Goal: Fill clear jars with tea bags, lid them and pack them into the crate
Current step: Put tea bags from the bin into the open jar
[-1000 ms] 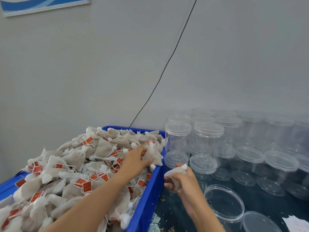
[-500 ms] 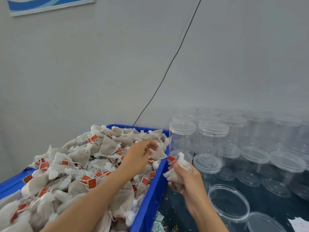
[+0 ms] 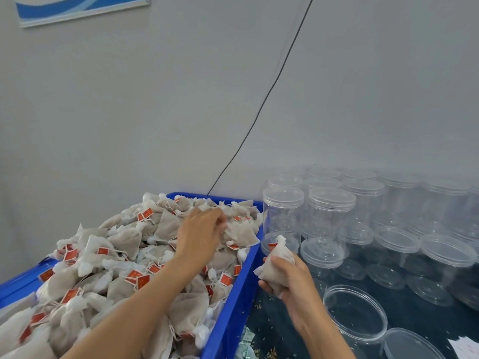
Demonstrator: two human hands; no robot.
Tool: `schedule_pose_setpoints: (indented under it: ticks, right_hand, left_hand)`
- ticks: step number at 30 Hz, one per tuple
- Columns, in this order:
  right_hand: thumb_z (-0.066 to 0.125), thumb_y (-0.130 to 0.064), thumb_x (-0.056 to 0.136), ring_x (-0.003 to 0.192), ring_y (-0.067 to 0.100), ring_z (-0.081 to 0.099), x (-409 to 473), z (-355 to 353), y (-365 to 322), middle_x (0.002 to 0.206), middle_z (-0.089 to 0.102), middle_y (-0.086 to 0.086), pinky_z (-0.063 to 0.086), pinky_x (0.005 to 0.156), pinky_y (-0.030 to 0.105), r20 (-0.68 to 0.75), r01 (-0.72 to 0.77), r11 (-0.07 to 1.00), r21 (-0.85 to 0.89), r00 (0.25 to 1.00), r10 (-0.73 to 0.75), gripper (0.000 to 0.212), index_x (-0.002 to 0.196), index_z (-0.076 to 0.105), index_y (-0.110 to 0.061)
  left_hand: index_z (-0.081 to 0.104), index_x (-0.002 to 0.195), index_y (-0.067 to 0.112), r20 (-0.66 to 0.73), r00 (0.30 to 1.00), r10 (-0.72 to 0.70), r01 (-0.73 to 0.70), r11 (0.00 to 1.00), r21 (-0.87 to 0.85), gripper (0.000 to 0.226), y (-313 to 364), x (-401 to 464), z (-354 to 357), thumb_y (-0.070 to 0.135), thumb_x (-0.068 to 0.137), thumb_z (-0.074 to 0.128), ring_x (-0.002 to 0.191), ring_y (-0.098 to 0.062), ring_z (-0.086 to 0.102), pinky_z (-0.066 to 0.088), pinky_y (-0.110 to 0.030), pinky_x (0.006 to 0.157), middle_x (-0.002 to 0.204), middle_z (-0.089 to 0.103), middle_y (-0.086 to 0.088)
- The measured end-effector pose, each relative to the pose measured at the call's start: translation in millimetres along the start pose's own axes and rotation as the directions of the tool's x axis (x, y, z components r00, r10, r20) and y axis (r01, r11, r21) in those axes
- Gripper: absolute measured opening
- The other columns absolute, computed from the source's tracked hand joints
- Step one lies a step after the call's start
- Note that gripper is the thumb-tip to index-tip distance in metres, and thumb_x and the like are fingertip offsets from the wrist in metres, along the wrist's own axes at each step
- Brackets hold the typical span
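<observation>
A blue crate (image 3: 233, 301) on the left is heaped with pale tea bags (image 3: 121, 242) carrying red tags. My left hand (image 3: 199, 234) reaches into the far right of the heap and pinches a tea bag (image 3: 241, 233) by its top. Just right of the crate's wall, my right hand (image 3: 290, 278) grips a small bunch of tea bags (image 3: 274, 263). An open clear jar (image 3: 355, 313) stands right of that hand, and a loose clear lid (image 3: 409, 344) lies beside it at the bottom edge.
Many lidded clear jars (image 3: 331, 213) stand and are stacked in rows on the dark table (image 3: 404, 307) to the right, up to the grey wall. A thin black cable (image 3: 259, 110) runs down the wall behind the crate. A paper slip (image 3: 466, 345) lies at the bottom right.
My left hand has slid farther along the heap toward the crate's back right and taken a tea bag by its top. My right hand has gathered its bags more tightly near the crate wall.
</observation>
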State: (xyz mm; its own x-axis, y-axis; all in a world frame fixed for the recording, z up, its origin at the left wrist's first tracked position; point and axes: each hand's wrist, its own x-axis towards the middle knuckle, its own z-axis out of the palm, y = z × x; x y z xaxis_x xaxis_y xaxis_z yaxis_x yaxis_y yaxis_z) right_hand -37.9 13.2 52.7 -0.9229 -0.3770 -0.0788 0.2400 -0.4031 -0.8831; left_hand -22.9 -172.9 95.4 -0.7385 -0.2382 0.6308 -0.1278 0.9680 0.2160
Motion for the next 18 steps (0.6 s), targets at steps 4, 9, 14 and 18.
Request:
schedule_pose_setpoints:
  ticks: [4, 9, 14, 18]
  right_hand:
    - [0.063, -0.03, 0.086, 0.079, 0.023, 0.068, -1.6, 4.4, -0.7, 0.106, 0.068, 0.016, 0.059, 0.061, 0.034, 0.102, 0.039, 0.999, 0.017, 0.994, -0.041, 0.039, 0.121, 0.055, -0.013]
    - [0.077, -0.031, 0.07, 0.084, 0.023, 0.07, -5.6, 6.5, -1.9, 0.102, 0.072, 0.011, 0.056, 0.059, 0.031, 0.137, 0.09, 0.986, -0.137, 0.988, -0.071, 0.044, 0.11, 0.064, -0.019]
    - [0.075, -0.013, 0.079, 0.081, 0.022, 0.066, -0.5, 2.2, -0.8, 0.097, 0.069, 0.013, 0.052, 0.052, 0.026, -0.045, 0.071, 0.985, -0.154, 0.996, -0.079, 0.023, 0.099, 0.064, -0.016]
    - [0.076, -0.013, 0.079, 0.086, 0.024, 0.067, 0.0, 3.4, -1.1, 0.101, 0.068, 0.013, 0.051, 0.051, 0.024, -0.067, 0.059, 0.986, -0.154, 0.995, -0.07, 0.031, 0.106, 0.062, -0.017]
  left_hand:
    - [0.061, 0.086, 0.039, 0.272, 0.944, 0.188, -0.049, 0.893, -0.448, 0.008, 31.5, -8.8, -6.0, 0.032, 0.09, 0.063, 0.07, 0.003, 0.055, 0.04, -0.011, 0.066, 0.083, 0.064, 0.019]
    - [0.068, 0.096, 0.02, 0.349, 0.898, 0.268, 0.087, 0.67, -0.738, 0.013, 39.5, -15.2, 0.1, 0.01, 0.092, 0.06, 0.076, -0.017, 0.065, 0.054, -0.021, 0.066, 0.092, 0.072, 0.003]
    - [0.055, 0.119, 0.019, 0.267, 0.963, -0.045, 0.172, 0.863, -0.475, 0.028, 9.8, 1.0, 20.3, 0.008, 0.101, 0.038, 0.105, -0.016, 0.057, 0.05, -0.024, 0.083, 0.118, 0.062, 0.0]
    - [0.035, 0.145, 0.032, 0.438, 0.898, 0.04, -0.036, 0.999, -0.018, 0.048, -7.3, 2.1, 45.2, 0.035, 0.099, 0.048, 0.138, -0.019, 0.031, 0.031, -0.038, 0.112, 0.15, 0.038, 0.004]
